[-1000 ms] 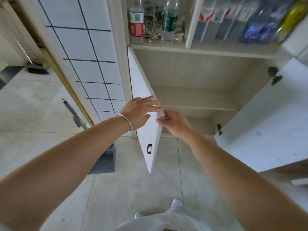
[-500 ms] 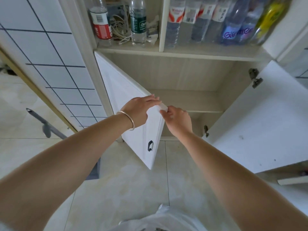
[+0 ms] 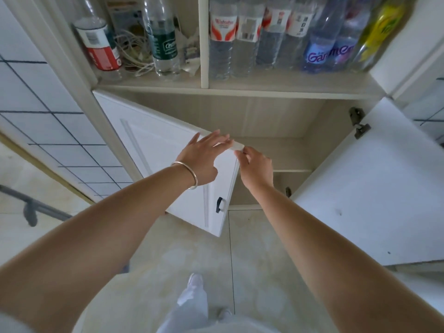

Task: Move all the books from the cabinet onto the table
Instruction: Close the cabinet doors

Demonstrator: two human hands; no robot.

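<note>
Left hand [image 3: 200,156]: fingers extended, flat against left door [image 3: 168,150] top corner.
Right hand [image 3: 255,165]: at 3 o'clock of that corner, fingertips pinched door edge.

The pale wood cabinet [image 3: 276,116] stands with both white lower doors swung open, its lower compartment's inner shelf [image 3: 276,152] bare, spanning from the back wall toward the front edge.
</note>
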